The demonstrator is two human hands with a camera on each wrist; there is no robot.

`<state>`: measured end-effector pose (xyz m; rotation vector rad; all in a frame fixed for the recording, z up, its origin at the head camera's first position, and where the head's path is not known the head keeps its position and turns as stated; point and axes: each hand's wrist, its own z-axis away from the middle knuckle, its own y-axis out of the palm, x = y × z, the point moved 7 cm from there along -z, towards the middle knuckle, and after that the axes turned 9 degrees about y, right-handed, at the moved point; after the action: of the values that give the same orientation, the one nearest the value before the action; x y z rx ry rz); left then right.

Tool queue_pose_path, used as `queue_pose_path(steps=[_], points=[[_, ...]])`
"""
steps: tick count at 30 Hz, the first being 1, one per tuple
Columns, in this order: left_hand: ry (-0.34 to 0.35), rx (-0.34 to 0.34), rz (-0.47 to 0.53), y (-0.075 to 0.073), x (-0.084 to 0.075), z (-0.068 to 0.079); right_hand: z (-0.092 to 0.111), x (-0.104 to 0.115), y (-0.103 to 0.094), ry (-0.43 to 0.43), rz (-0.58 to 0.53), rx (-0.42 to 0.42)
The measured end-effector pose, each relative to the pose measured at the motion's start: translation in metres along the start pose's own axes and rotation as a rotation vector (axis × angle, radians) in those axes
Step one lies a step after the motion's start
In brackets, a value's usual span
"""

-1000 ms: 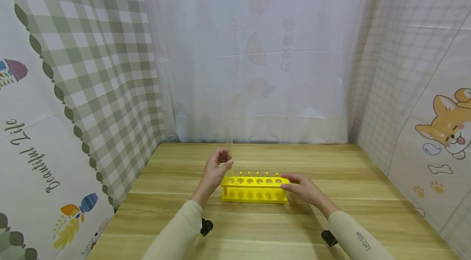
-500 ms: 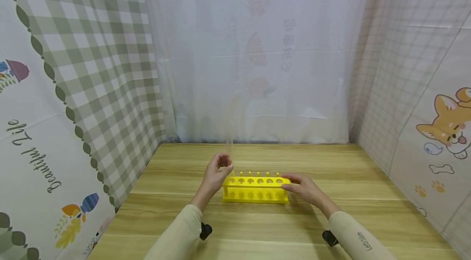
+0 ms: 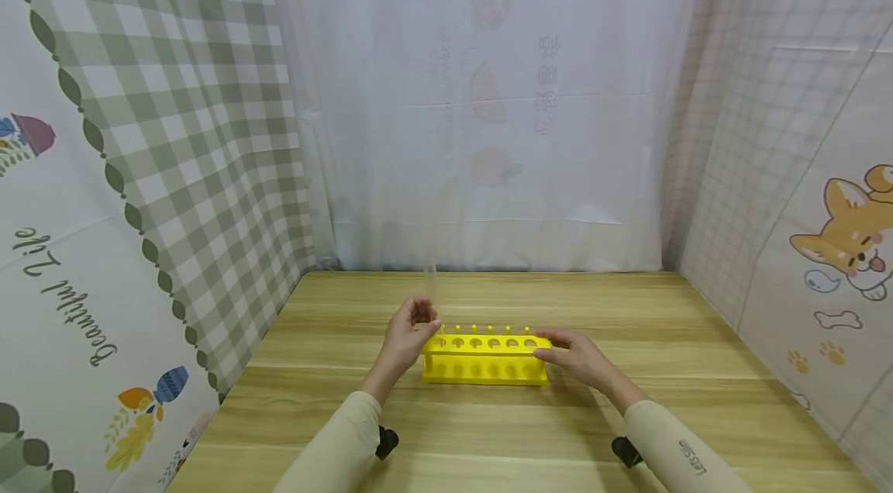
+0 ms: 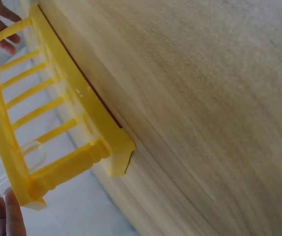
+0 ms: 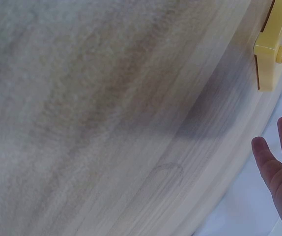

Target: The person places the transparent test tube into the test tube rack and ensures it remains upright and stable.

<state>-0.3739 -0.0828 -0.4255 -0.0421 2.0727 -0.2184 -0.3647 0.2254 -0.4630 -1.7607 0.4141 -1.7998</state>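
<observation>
A: What is held by the left hand (image 3: 408, 334)?

B: A clear glass test tube (image 3: 432, 293) is pinched between its curled fingers and kept upright, just left of centre in the head view. The tube's rounded lower end (image 4: 33, 152) is seen in the left wrist view at the lower left, within the end hole of the yellow rack (image 3: 484, 357).

A: Where is the rack placed?

B: It is set on the wooden table (image 3: 488, 431), a little below the centre of the head view, its long side turned toward the person. A row of round holes is shown along its top rail, with small pegs behind them.

A: And the right hand (image 3: 575, 357)?

B: It is laid against the rack's right end, fingers nearly straight and touching the top rail; nothing is gripped by it. In the right wrist view its fingers (image 5: 278, 162) are seen spread at the lower right, with a corner of the rack (image 5: 268, 54) at the upper right.

A: How much open room is seen around the edges?

B: Bare wood is shown on every side of the rack. The table's far edge is met by a white curtain (image 3: 481, 105), the left edge by a checked cloth (image 3: 174, 129), and the right edge by a cloth printed with a dog (image 3: 847, 237). The rack is kept well apart from all three.
</observation>
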Motion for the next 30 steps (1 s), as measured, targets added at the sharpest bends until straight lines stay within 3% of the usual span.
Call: queue_pose_path(steps=[15,20,30], points=[[-0.02,0.032,-0.084,0.002,0.008,0.007,0.0,0.0,0.0,-0.008,-0.003,0.002],[0.002,0.033,-0.151,0.002,0.008,0.01,0.0,0.0,0.0,-0.011,0.0,0.001],[0.001,0.045,-0.189,0.004,0.015,0.014,0.0,0.0,0.0,0.003,-0.005,-0.002]])
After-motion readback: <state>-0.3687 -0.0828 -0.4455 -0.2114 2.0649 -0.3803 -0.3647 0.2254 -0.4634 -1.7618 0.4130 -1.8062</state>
